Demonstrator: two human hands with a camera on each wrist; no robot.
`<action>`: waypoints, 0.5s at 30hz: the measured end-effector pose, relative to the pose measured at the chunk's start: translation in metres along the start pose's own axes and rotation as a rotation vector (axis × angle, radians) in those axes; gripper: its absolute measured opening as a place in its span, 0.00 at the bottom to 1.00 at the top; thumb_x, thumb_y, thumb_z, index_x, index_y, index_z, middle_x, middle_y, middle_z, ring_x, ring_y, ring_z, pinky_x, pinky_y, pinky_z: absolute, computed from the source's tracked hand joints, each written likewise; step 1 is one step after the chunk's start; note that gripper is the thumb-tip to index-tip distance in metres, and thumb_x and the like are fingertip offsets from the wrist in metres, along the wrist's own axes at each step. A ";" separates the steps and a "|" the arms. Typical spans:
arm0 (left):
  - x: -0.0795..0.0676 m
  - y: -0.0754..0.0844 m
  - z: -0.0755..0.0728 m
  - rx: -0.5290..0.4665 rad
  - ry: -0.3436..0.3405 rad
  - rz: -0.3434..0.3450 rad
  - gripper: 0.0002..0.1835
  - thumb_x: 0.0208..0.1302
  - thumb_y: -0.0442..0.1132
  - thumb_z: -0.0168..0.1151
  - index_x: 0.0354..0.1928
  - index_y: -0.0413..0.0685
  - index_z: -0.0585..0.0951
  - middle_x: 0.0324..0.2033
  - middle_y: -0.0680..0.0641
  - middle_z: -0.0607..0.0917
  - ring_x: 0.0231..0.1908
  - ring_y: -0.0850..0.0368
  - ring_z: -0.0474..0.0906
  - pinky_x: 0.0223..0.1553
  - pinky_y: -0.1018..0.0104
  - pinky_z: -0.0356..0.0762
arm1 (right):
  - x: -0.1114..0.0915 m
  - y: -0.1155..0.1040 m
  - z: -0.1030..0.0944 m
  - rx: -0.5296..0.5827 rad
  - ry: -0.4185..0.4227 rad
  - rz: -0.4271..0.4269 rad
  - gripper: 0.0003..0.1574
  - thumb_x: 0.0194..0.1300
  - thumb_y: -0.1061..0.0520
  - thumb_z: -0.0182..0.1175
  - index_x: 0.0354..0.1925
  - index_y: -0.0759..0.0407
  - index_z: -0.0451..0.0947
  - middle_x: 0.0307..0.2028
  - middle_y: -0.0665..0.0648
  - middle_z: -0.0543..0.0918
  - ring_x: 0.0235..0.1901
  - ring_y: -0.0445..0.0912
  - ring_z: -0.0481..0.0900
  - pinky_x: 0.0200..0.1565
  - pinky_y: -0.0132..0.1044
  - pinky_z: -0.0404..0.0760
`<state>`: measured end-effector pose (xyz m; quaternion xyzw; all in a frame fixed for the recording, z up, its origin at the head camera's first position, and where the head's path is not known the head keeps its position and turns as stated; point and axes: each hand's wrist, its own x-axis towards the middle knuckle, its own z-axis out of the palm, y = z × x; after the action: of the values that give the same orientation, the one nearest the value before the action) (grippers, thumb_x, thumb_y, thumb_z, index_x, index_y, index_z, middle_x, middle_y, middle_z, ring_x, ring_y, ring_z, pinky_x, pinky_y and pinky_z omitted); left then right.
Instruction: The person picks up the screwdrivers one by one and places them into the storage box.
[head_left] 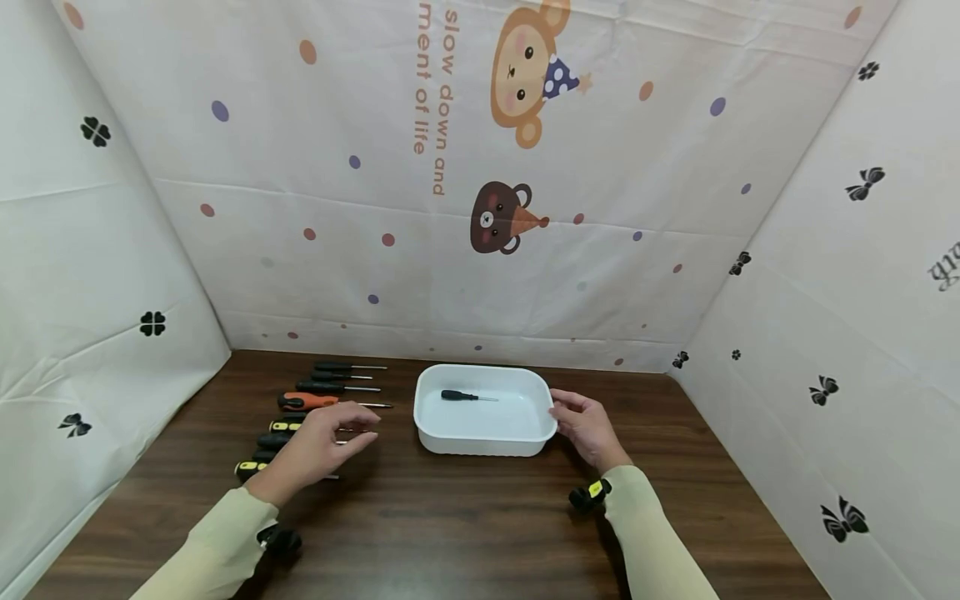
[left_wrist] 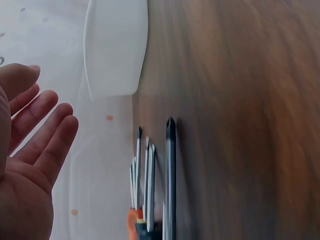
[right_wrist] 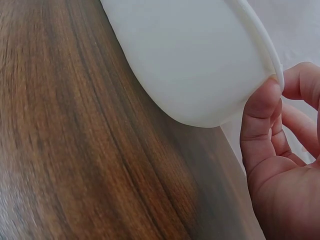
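A white plastic tray stands on the table, with a small black-handled screwdriver lying inside it. My right hand pinches the tray's right rim between thumb and fingers, as the right wrist view shows up close. Over the row of screwdrivers to the left hovers my left hand, its fingers loosely extended and nothing in them. It hides part of that row. Nearest it is an orange-handled screwdriver; in the left wrist view several metal shafts point toward the tray.
Behind the orange handle lie black-handled screwdrivers; black-and-yellow ones lie closer to me. The brown wooden table meets a printed cloth backdrop at its far edge, and white cloth walls flank both sides.
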<state>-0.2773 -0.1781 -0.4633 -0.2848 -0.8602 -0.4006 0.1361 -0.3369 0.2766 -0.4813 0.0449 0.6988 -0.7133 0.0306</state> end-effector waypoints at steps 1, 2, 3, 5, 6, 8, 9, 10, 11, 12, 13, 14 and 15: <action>-0.002 -0.001 -0.002 0.005 0.004 0.003 0.14 0.61 0.33 0.74 0.47 0.56 0.87 0.46 0.51 0.88 0.44 0.51 0.88 0.45 0.53 0.87 | 0.000 0.000 0.000 0.002 0.000 -0.001 0.31 0.68 0.68 0.64 0.67 0.72 0.72 0.34 0.48 0.83 0.32 0.40 0.82 0.37 0.32 0.86; -0.003 -0.002 -0.003 0.016 0.005 0.010 0.15 0.61 0.33 0.74 0.47 0.56 0.87 0.46 0.51 0.88 0.43 0.50 0.88 0.44 0.52 0.87 | 0.000 0.000 0.000 0.000 -0.003 -0.002 0.31 0.68 0.69 0.64 0.67 0.72 0.72 0.34 0.48 0.82 0.32 0.40 0.82 0.37 0.31 0.86; -0.005 -0.003 -0.005 0.028 0.007 0.019 0.15 0.60 0.33 0.75 0.47 0.56 0.87 0.46 0.51 0.88 0.43 0.49 0.88 0.44 0.52 0.87 | 0.000 0.001 0.000 -0.001 -0.002 -0.002 0.31 0.68 0.68 0.64 0.67 0.72 0.72 0.34 0.48 0.83 0.32 0.40 0.82 0.37 0.31 0.86; -0.008 -0.005 -0.007 0.054 0.013 0.030 0.16 0.58 0.33 0.76 0.47 0.55 0.87 0.45 0.51 0.89 0.43 0.50 0.88 0.44 0.52 0.87 | 0.000 0.001 0.000 0.008 0.005 -0.003 0.31 0.67 0.69 0.64 0.67 0.71 0.73 0.34 0.49 0.83 0.32 0.40 0.82 0.37 0.32 0.86; -0.009 -0.006 -0.009 0.068 0.016 0.038 0.16 0.58 0.33 0.77 0.47 0.54 0.87 0.45 0.52 0.89 0.42 0.51 0.88 0.43 0.53 0.87 | 0.000 0.001 0.000 0.006 0.002 -0.006 0.31 0.68 0.68 0.64 0.67 0.72 0.72 0.34 0.48 0.83 0.32 0.40 0.82 0.37 0.31 0.86; -0.012 -0.009 -0.013 0.086 0.025 0.055 0.16 0.57 0.34 0.77 0.47 0.53 0.87 0.44 0.53 0.89 0.41 0.52 0.89 0.42 0.54 0.87 | 0.000 0.001 0.001 0.004 0.000 -0.013 0.31 0.68 0.68 0.64 0.67 0.72 0.72 0.34 0.48 0.83 0.31 0.39 0.82 0.36 0.31 0.86; -0.014 -0.009 -0.015 0.083 0.030 0.062 0.16 0.57 0.34 0.77 0.47 0.53 0.87 0.43 0.53 0.89 0.40 0.52 0.89 0.41 0.55 0.87 | 0.000 0.001 0.001 0.009 0.003 -0.015 0.31 0.67 0.69 0.64 0.67 0.72 0.72 0.34 0.48 0.83 0.31 0.40 0.82 0.36 0.31 0.86; -0.015 -0.010 -0.018 0.080 0.035 0.069 0.17 0.56 0.34 0.78 0.47 0.54 0.87 0.43 0.53 0.89 0.40 0.53 0.89 0.41 0.55 0.87 | 0.000 0.001 0.002 0.010 0.004 -0.017 0.31 0.67 0.69 0.64 0.66 0.72 0.72 0.34 0.48 0.83 0.30 0.39 0.82 0.36 0.31 0.86; -0.016 -0.011 -0.021 0.081 0.039 0.078 0.17 0.56 0.34 0.78 0.47 0.54 0.87 0.43 0.53 0.89 0.40 0.53 0.89 0.40 0.56 0.87 | 0.000 0.001 0.002 0.012 0.004 -0.017 0.31 0.67 0.69 0.64 0.67 0.72 0.72 0.34 0.48 0.83 0.30 0.39 0.82 0.36 0.31 0.86; -0.018 -0.012 -0.024 0.084 0.044 0.084 0.17 0.56 0.35 0.78 0.48 0.55 0.87 0.43 0.53 0.90 0.40 0.53 0.89 0.40 0.56 0.87 | 0.000 0.001 0.002 0.010 0.002 -0.019 0.31 0.67 0.69 0.64 0.67 0.73 0.72 0.34 0.48 0.83 0.30 0.39 0.81 0.35 0.31 0.86; -0.019 -0.012 -0.026 0.089 0.046 0.084 0.17 0.56 0.35 0.78 0.48 0.57 0.87 0.43 0.54 0.90 0.40 0.53 0.88 0.40 0.56 0.87 | 0.001 0.001 0.002 0.013 0.007 -0.015 0.31 0.66 0.69 0.64 0.66 0.72 0.73 0.34 0.48 0.83 0.30 0.39 0.82 0.35 0.31 0.86; -0.020 -0.013 -0.029 0.093 0.046 0.079 0.18 0.56 0.36 0.78 0.48 0.58 0.87 0.43 0.55 0.90 0.40 0.54 0.88 0.40 0.56 0.87 | 0.001 0.001 0.002 0.009 0.007 -0.013 0.31 0.67 0.69 0.64 0.67 0.72 0.73 0.34 0.48 0.83 0.30 0.39 0.82 0.36 0.31 0.86; -0.022 -0.014 -0.032 0.100 0.046 0.075 0.18 0.56 0.37 0.78 0.48 0.59 0.87 0.43 0.55 0.90 0.40 0.54 0.88 0.41 0.56 0.86 | 0.001 0.001 0.001 0.010 0.009 -0.009 0.30 0.67 0.69 0.64 0.66 0.72 0.73 0.34 0.49 0.83 0.31 0.40 0.82 0.36 0.31 0.86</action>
<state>-0.2681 -0.2179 -0.4612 -0.3003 -0.8645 -0.3583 0.1845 -0.3374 0.2752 -0.4824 0.0451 0.6955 -0.7167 0.0240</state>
